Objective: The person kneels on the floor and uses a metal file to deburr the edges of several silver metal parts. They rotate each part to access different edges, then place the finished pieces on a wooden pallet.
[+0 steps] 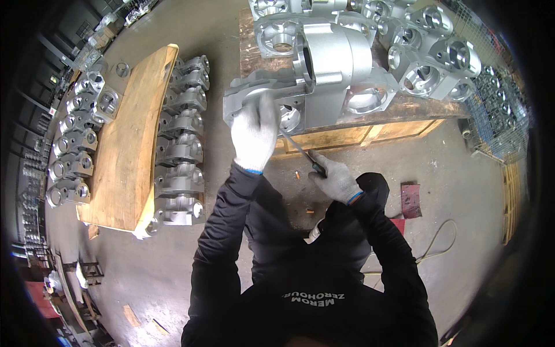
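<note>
**Filing a metal casting at the pallet edge**

The concrete floor (pixel 173 272) around me lies open on my left and behind, with a yellow hose (pixel 439 243) curling over it on my right. In front of me a wooden pallet (pixel 358 134) carries a crowd of silver metal housings (pixel 428 63), packed close and reaching its far edge. To my left a second batch of castings (pixel 182 150) sits in rows under and beside a bare wooden board (pixel 127 144). A wire mesh crate (pixel 497 121) stands at the right, castings inside it. A small dark red block (pixel 411 199) lies on the floor near my right elbow.

My left hand (pixel 254 133), gloved, presses flat with fingers curled over the nearest grey casting (pixel 324 75) at the pallet's near edge. My right hand (pixel 335 179) is wrapped tight around the dark handle of a slim file (pixel 298 146), its tip at the casting's bore
</note>
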